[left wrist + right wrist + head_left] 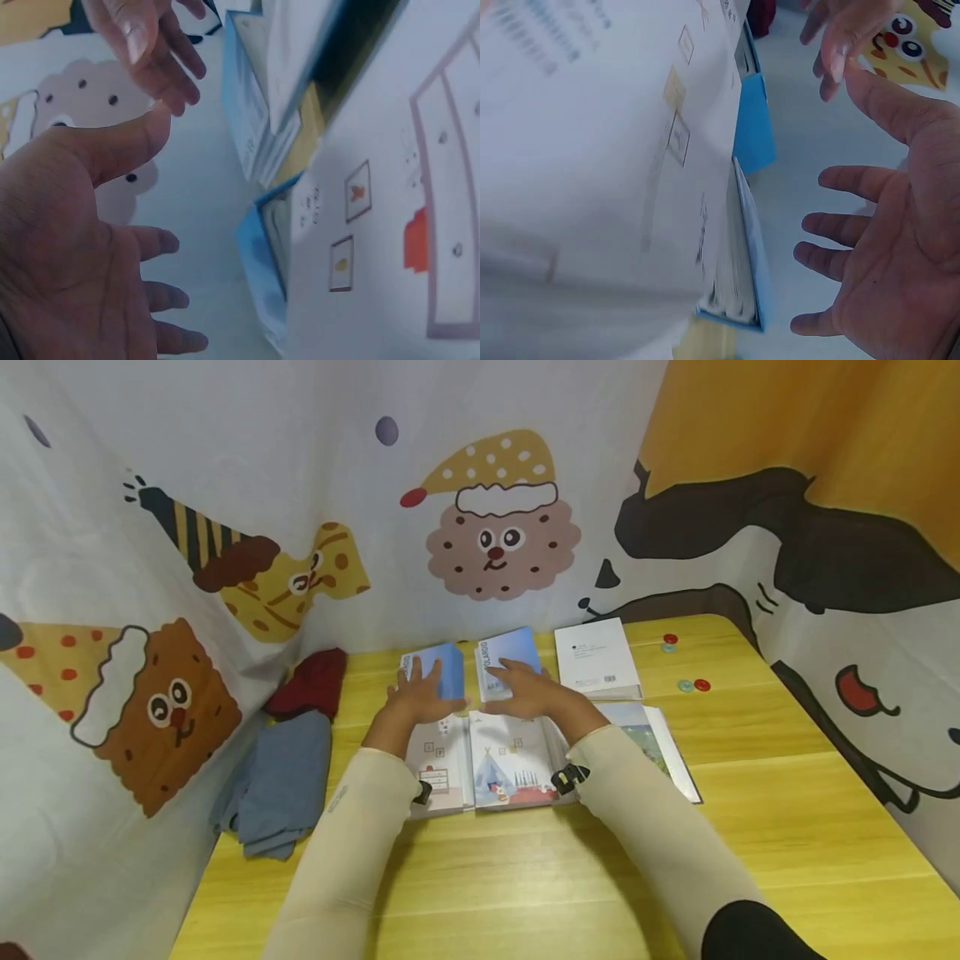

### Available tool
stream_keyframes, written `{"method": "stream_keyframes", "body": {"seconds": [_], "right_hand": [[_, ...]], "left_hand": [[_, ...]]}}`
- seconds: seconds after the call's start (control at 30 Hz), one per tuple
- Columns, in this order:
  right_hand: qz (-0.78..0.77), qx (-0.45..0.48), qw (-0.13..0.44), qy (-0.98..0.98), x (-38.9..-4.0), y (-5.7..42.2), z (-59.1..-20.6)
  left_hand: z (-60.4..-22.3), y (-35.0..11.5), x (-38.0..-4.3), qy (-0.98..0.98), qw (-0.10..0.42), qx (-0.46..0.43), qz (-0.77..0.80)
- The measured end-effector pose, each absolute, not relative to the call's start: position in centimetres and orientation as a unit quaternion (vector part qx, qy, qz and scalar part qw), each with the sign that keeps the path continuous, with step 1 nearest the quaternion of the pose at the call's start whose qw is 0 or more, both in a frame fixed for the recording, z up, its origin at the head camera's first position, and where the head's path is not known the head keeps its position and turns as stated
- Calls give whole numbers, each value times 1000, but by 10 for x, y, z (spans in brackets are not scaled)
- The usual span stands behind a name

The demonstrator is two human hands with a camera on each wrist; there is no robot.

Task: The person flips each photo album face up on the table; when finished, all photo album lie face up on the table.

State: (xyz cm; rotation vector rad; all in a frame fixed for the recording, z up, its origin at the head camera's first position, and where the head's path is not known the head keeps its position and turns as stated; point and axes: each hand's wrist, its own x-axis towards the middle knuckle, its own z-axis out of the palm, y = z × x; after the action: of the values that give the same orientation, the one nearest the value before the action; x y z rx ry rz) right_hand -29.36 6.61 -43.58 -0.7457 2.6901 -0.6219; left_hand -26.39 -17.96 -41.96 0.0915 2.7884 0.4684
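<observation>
My left hand (414,697) hovers with fingers spread by a blue album (452,670) at the back of the table. Close beside it, my right hand (528,693) is spread the same way near a second blue album (517,645) with lettering on its cover. Both palms show bare in the wrist views, holding nothing. Below the hands lie two white albums side by side, one with a drawn chest of drawers (433,779), the other with a drawn tent (491,772). My right forearm partly covers an album with a landscape picture (637,727).
A white album with small print (596,652) lies at the back right. Red buttons (702,685) and pale green buttons (686,686) sit farther right. Folded grey-blue cloth (285,777) and a dark red cloth (311,683) lie at the left edge. A printed curtain (375,552) hangs behind.
</observation>
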Motion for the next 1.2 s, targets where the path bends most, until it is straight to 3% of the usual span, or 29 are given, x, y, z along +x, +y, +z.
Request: {"method": "stream_keyframes", "body": {"seconds": [0.37, 0.63, 1.2], "right_hand": [[-226, -252, 159, 927, -312, 30, -441], [-220, -251, 141, 932, -320, 16, -452], [-191, -234, 165, 939, -328, 0, -483]], "left_hand": [[-443, -202, -285, 960, 179, 35, 213], [-454, -207, -291, 958, 152, 43, 238], [-479, -200, -287, 964, 121, 15, 235]]}}
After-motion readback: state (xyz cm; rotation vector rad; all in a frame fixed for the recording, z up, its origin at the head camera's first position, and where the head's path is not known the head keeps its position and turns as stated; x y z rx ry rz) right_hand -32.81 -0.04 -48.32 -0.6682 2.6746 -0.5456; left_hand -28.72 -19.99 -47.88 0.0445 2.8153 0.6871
